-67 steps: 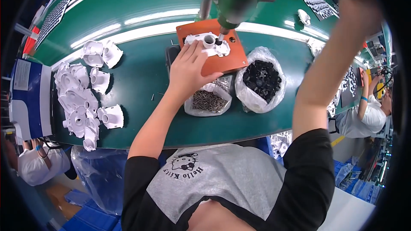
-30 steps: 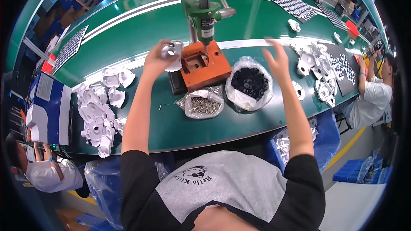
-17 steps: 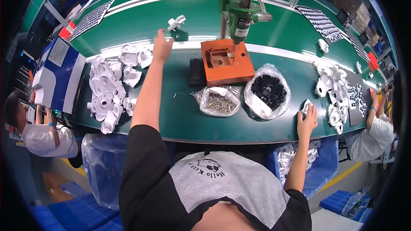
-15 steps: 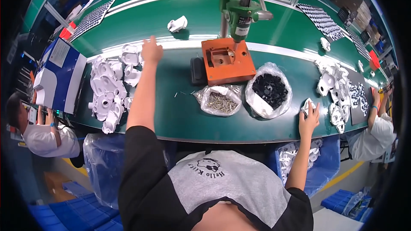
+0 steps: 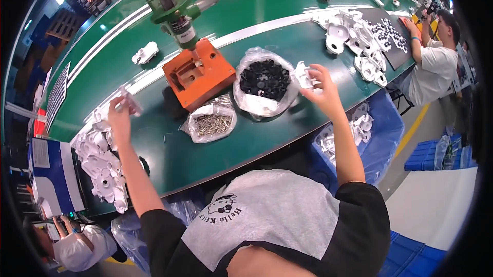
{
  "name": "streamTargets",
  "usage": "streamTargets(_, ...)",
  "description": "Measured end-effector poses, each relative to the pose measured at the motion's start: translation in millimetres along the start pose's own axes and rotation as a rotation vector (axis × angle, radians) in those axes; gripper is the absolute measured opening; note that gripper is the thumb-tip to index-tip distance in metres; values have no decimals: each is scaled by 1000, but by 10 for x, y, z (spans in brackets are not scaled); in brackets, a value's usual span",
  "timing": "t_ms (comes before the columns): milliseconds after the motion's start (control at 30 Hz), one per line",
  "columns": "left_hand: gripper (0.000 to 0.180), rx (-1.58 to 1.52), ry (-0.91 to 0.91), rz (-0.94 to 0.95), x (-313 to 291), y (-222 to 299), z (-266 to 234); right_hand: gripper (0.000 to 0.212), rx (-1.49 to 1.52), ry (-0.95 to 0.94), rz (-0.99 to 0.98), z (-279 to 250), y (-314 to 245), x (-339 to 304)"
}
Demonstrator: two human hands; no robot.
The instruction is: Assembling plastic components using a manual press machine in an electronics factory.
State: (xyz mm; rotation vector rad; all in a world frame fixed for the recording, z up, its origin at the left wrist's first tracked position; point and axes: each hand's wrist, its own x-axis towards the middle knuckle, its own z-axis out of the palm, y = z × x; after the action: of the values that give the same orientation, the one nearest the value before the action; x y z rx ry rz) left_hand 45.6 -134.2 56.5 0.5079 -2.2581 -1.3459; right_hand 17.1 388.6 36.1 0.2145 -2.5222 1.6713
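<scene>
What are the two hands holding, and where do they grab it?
Each hand holds a white plastic part. The left hand pinches one part by its lower end. The right hand grips another part by its right edge with the fingertips.

We see bright, even overhead light glaring in streaks on the green belt (image 5: 267, 4) toward twelve o'clock; straight edges bow near the black rim, hands slightly blurred

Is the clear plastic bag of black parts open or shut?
Open: the clear plastic bag of black parts has its mouth spread wide, baring the contents, beside the right hand.
</scene>
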Motion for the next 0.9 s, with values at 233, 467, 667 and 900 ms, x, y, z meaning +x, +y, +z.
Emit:
streamTargets(233,16,-913,-546,34,-1128,857,891,76,291,-281,-554,667,-654,-228)
streamTargets(467,25,-1159,-718,-264,-1600,1062,1115,73,-24,-380,-921,886,-1123,-238)
streamTargets(667,27,-1221,-791,-404,-1686,887,1182,75,77,-436,-767,971,-1048,-277)
streamTargets(900,10,-594,-642,-375,-1830,887,1206,67,552,-613,-148,1096,-676,-349)
